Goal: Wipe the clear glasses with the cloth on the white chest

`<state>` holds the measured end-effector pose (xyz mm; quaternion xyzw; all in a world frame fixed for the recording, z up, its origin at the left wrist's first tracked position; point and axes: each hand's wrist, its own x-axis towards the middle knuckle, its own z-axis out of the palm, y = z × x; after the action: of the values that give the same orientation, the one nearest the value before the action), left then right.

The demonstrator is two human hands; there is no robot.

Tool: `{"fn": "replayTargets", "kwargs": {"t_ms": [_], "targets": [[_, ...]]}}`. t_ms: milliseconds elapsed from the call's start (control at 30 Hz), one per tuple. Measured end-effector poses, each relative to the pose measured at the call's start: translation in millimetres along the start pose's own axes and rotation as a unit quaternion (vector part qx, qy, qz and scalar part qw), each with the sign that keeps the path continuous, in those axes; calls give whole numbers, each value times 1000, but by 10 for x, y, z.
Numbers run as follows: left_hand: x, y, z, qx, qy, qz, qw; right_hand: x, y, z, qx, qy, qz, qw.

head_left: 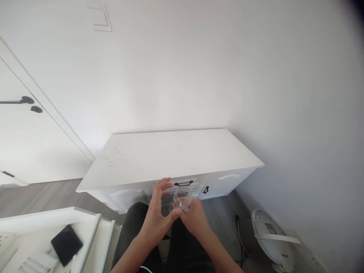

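Observation:
My right hand (195, 218) is closed round a small clear glass (182, 200), held in front of a white cabinet (176, 153). Beside it, my left hand (157, 210) has its fingers stretched up and apart, the thumb touching the glass's lower side. Both hands hover above my dark trousers, just before the cabinet's drawer with a black handle (183, 184). On the cabinet top near its left corner stand clear glass pieces (109, 154), hard to make out.
A white door with a black lever (21, 101) is at the left. A white table at bottom left carries a black flat case (66, 244). A white round appliance (271, 237) with a cord lies on the grey floor at the right.

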<state>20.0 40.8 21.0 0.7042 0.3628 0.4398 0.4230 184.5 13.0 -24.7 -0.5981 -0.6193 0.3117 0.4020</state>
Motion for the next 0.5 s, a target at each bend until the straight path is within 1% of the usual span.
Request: {"fn": "replayTargets", "kwargs": {"t_ms": [67,100,133,200,267,333,400,500], "targets": [[-19,-46,-35,-2,15,-20,1000,301,184,-147,-56,45,25,997],[-35,-59,-41,-4,15,-30,999,483,283,-234,-88,83,54,991],[-59,-67,-38,-7,10,-40,999,677,382,-323,-107,114,77,985],[-123,-76,-9,-19,-6,-58,998,1071,564,-483,-118,147,99,977],[-195,-88,39,-34,-18,-77,996,1428,710,-595,-103,157,137,973],[-252,-112,83,-52,-27,-103,993,1716,813,-652,-94,164,181,965],[-280,-154,110,-74,-34,-127,989,1934,886,-673,-92,167,208,959],[-280,-240,108,-99,-34,-148,983,2159,969,-679,-94,170,224,955]]}}
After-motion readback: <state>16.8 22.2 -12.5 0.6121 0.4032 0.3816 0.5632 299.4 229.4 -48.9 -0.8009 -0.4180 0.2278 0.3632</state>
